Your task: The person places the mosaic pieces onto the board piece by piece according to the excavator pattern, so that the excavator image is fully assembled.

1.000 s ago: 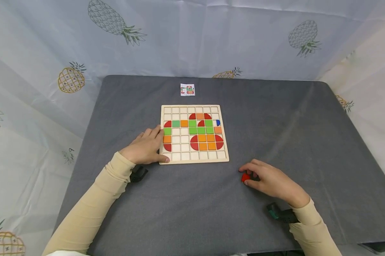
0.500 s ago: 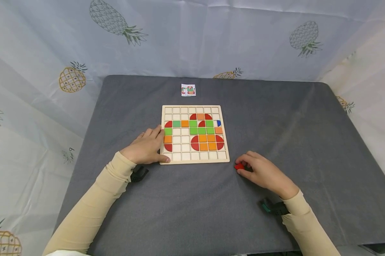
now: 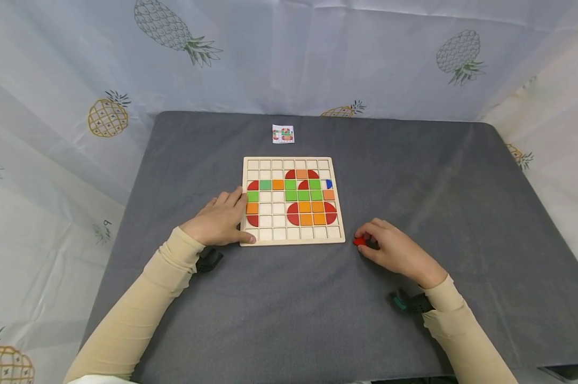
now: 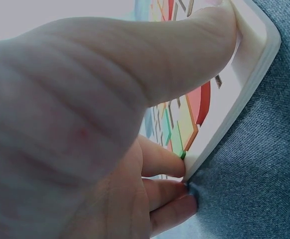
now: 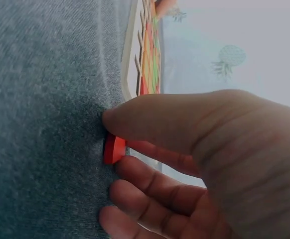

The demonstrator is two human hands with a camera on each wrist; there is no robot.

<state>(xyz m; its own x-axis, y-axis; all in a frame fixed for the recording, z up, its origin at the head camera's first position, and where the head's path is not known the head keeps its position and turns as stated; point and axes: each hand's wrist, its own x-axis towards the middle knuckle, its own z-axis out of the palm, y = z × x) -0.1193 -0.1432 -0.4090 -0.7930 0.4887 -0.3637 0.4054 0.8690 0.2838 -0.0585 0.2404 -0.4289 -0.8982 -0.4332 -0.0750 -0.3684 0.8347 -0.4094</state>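
A square wooden grid board (image 3: 279, 235) lies on the grey cloth, with red, orange, green and blue tiles set in some of its cells. My left hand (image 3: 218, 220) rests on the board's left side: the thumb lies over the near left corner, and the fingers touch the left edge. Off the board's near right corner, my right hand (image 3: 396, 250) pinches a small red tile (image 5: 115, 149) between thumb and fingers, low at the cloth. The fingers partly cover this tile, so its full shape is hidden.
Behind the board lies a small printed card (image 3: 283, 134) with a coloured grid pattern. A grey cloth (image 3: 461, 213) covers the table, and a pineapple-print curtain (image 3: 365, 53) hangs behind and at the sides.
My right hand has moved with the red tile towards the board, up and slightly left in the head view. The left hand and the board stay in place.
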